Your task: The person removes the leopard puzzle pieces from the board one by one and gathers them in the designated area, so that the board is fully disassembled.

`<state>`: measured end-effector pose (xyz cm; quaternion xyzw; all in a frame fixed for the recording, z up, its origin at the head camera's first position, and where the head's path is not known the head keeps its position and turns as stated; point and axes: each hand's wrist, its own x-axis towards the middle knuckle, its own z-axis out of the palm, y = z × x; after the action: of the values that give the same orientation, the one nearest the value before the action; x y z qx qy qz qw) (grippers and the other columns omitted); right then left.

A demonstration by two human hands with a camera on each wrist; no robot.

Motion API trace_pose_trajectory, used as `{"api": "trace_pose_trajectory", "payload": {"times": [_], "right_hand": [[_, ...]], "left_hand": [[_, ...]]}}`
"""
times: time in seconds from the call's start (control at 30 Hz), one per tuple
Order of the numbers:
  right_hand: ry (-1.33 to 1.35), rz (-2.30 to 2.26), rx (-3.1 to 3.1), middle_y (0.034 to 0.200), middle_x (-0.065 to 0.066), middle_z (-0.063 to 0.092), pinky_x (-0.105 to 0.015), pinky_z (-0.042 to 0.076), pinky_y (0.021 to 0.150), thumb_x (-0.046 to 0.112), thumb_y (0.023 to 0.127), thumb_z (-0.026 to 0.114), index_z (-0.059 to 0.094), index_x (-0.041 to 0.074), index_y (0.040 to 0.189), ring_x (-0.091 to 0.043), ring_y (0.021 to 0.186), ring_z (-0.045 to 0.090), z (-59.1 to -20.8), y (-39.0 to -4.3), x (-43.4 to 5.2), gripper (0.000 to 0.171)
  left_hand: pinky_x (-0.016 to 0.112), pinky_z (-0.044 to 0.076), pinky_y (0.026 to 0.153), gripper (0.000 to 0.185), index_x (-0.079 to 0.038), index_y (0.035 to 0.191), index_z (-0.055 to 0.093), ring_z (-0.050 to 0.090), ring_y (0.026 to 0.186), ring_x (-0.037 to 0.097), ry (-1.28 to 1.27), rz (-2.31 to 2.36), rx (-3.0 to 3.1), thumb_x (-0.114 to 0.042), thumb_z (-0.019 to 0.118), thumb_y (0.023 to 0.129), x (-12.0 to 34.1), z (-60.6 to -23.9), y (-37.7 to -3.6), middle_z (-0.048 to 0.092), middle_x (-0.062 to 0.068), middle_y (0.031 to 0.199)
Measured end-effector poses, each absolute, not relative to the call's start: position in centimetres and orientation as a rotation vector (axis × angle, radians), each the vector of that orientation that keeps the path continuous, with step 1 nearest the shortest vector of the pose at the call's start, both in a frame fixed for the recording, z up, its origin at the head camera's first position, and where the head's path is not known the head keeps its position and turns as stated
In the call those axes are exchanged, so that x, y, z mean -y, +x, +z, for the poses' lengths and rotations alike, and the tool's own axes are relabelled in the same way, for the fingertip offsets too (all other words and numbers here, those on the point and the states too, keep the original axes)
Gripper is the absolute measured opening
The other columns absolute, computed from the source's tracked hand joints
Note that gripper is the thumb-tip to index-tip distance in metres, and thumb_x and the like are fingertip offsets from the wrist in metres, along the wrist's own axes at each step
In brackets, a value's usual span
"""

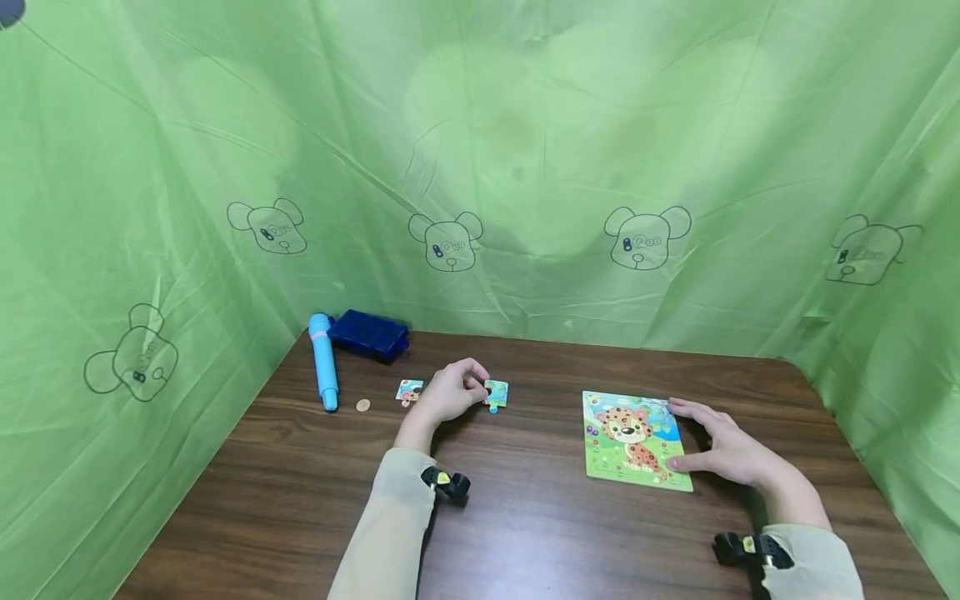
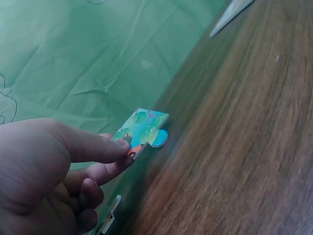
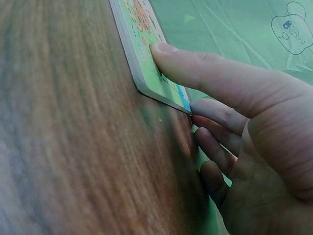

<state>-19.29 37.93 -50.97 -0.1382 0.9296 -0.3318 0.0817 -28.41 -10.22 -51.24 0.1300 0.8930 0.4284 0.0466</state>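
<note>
My left hand (image 1: 448,392) pinches a puzzle piece (image 1: 497,394) between thumb and fingers at the middle of the table. The left wrist view shows the piece (image 2: 142,128) up close, with green leaves on blue and a rounded blue tab. To the right lies a square puzzle board (image 1: 633,467) with a spotted leopard cub picture. My right hand (image 1: 723,446) rests at the board's right side, thumb on its face and forefinger at its far right corner. In the right wrist view, the thumb (image 3: 178,58) lies straight across the board's edge.
Another puzzle piece (image 1: 409,389) lies left of my left hand, with a small round tan disc (image 1: 363,405) beyond it. A light-blue tube-like object (image 1: 324,362) and a dark blue box (image 1: 369,333) sit at the back left. Green cloth (image 1: 540,292) hangs around the table.
</note>
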Motion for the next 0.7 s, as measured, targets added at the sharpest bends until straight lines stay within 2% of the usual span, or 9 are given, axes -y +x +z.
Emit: {"api": "trace_pose_trajectory", "payload": {"times": [0.37, 0.7], "right_hand": [[-0.39, -0.963, -2.778, 0.17, -0.027, 0.034, -0.082, 0.033, 0.104, 0.037, 0.083, 0.097, 0.047, 0.003, 0.161, -0.057, 0.145, 0.029, -51.07, -19.32, -38.05, 0.099], [-0.397, -0.967, -2.768, 0.17, -0.028, 0.033, -0.082, 0.034, 0.103, 0.039, 0.084, 0.096, 0.046, 0.004, 0.162, -0.057, 0.145, 0.028, -51.04, -19.29, -38.06, 0.099]], "left_hand": [[0.04, 0.053, 0.084, 0.017, -0.017, 0.11, 0.073, 0.068, 0.083, 0.013, 0.394, 1.266, -2.753, -0.012, 0.081, 0.095, 9.93, -51.21, -28.27, 0.075, -0.006, 0.088], [0.037, 0.053, 0.082, 0.017, -0.015, 0.11, 0.073, 0.065, 0.081, 0.012, 0.426, 1.217, -2.771, -0.012, 0.079, 0.095, 9.8, -51.44, -28.37, 0.074, -0.005, 0.087]]}}
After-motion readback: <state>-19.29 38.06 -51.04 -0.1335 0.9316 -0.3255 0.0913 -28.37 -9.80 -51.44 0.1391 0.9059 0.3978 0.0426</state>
